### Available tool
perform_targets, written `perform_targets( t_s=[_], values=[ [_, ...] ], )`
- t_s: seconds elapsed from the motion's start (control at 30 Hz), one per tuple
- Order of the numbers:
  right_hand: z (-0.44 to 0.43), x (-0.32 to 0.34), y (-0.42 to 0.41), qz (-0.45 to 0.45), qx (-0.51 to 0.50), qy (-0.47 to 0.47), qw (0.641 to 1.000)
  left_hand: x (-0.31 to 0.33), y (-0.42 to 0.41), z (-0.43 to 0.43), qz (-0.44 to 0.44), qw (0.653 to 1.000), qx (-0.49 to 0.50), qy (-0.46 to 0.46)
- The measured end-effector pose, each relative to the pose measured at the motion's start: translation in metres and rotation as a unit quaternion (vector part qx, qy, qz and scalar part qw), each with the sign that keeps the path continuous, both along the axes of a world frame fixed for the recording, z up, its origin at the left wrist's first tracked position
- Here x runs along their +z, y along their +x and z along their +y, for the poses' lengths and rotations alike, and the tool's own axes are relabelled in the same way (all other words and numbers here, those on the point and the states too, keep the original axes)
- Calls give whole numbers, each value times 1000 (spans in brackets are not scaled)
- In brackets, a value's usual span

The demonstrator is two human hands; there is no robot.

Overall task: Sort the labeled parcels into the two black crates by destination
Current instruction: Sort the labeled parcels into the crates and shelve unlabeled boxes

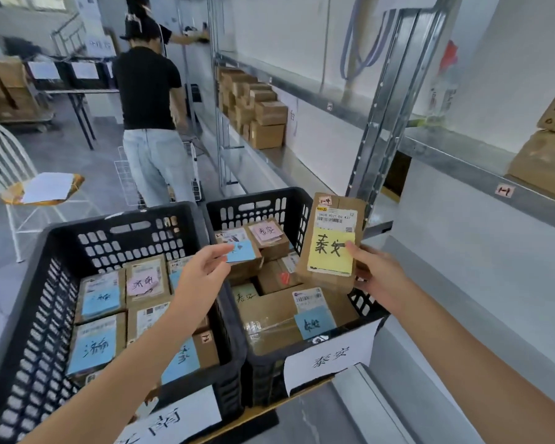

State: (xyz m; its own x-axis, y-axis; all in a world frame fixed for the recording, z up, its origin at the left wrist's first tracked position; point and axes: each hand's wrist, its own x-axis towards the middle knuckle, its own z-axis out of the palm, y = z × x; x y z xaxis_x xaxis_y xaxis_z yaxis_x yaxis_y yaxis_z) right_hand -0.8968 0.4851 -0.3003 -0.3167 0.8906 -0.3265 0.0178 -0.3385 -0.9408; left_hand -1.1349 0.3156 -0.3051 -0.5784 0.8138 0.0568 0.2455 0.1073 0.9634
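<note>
Now right hand (378, 277) fingers curled around yellow-labeled parcel (334, 219); left hand (202, 274) fingers loosely extended.

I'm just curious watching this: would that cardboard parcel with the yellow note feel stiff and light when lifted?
Probably light: the right hand alone holds the parcel up by its lower right edge. Likely stiff, since it stands flat without sagging. Its plain cardboard face should not be slippery.

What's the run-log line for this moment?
right hand: grips yellow-noted parcel above right crate | left hand: at blue note, grip unclear | parcel: not yet placed
</note>
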Motion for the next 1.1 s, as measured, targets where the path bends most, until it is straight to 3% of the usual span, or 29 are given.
perform_targets(
  t_s=[0.4,0.77,1.0,1.1],
  values=[
    [122,-50,-61,-114,26,20,993,5,-25,97,37,999,21,-33],
    [167,-118,-131,-277,38,207,937,-45,-35,227,68,985,28,-153],
    [179,-132,-137,-296,59,262,917,-83,-35,277,160,947,-48,-273],
    [182,-129,-131,-265,82,259,925,-96,-38,287,204,919,-97,-323]
  ],
)
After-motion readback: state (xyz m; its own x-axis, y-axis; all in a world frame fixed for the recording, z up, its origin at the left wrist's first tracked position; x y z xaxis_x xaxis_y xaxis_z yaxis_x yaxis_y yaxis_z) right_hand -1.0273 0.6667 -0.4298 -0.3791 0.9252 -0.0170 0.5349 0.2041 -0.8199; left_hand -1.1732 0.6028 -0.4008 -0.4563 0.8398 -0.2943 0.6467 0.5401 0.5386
